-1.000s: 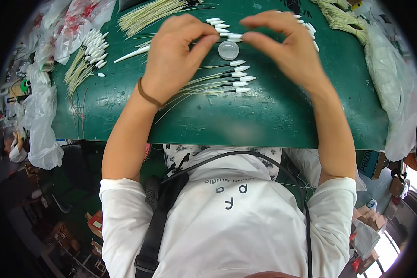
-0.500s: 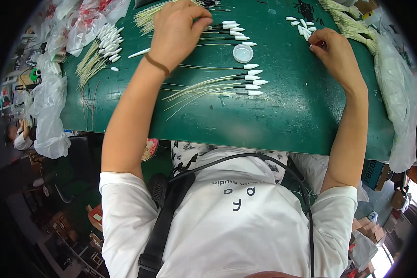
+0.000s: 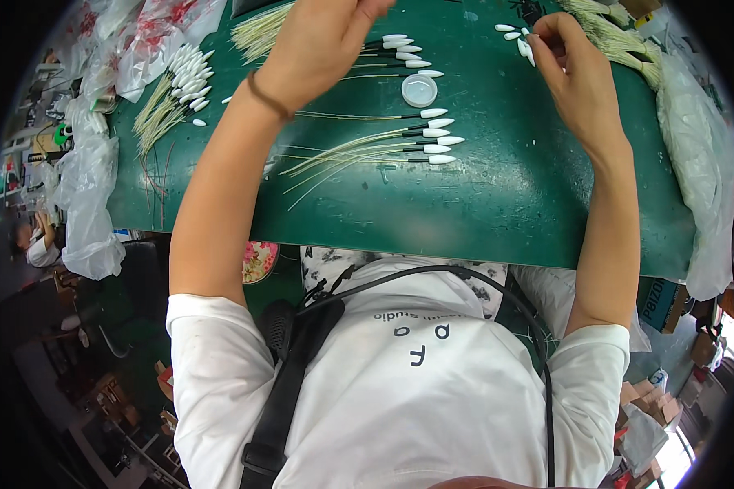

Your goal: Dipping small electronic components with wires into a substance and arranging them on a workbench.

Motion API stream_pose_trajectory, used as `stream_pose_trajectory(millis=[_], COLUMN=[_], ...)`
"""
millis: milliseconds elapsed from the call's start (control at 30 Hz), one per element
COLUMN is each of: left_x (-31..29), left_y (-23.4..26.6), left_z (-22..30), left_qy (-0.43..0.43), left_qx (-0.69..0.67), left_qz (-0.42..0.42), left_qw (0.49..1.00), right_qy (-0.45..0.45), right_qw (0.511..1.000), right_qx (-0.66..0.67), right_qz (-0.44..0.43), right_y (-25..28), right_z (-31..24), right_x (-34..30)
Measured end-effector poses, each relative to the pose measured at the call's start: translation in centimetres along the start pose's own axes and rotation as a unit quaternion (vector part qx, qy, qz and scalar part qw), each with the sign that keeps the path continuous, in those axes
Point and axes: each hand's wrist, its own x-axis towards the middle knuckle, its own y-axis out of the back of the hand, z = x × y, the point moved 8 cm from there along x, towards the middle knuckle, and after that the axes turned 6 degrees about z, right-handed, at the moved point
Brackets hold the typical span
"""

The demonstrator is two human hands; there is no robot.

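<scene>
My left hand reaches to the top edge of the picture, over a bundle of thin pale stems. Its fingertips are cut off, so what they hold is hidden. At the far right, my right hand is closed in a pinch, with a small white pointed tip at its thumb and forefinger. Loose white tips lie beside those fingers. Between my hands, thin stems with black collars and white tips lie in rows, tips to the right. A small round clear dish sits among them.
The green table has its near edge at my waist. Finished-looking white-tipped stems are heaped at left, beside crumpled plastic bags. Pale stem bundles and a plastic sheet line the right side.
My left hand has moved up and its fingers now leave the picture. My right hand has shifted up and slightly left at the loose white tips, fewer of which show beside it.
</scene>
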Motion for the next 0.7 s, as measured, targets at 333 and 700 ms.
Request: stream_pose_trajectory(millis=[333,700], left_x=[-5.3,-6.5], left_y=[-1.2,-3.8], left_z=[2.8,4.2], left_qy=[-0.235,-0.308], left_qx=[0.214,0.403], left_qz=[-0.020,-0.069], left_qw=[0.948,0.859], right_qy=[-0.081,-0.088], right_qw=[0.992,0.984], right_qx=[0.096,0.151], right_qz=[0.029,0.025], right_y=[-1.3,-1.8], right_z=[-2.6,-2.4], right_x=[-0.5,-0.7])
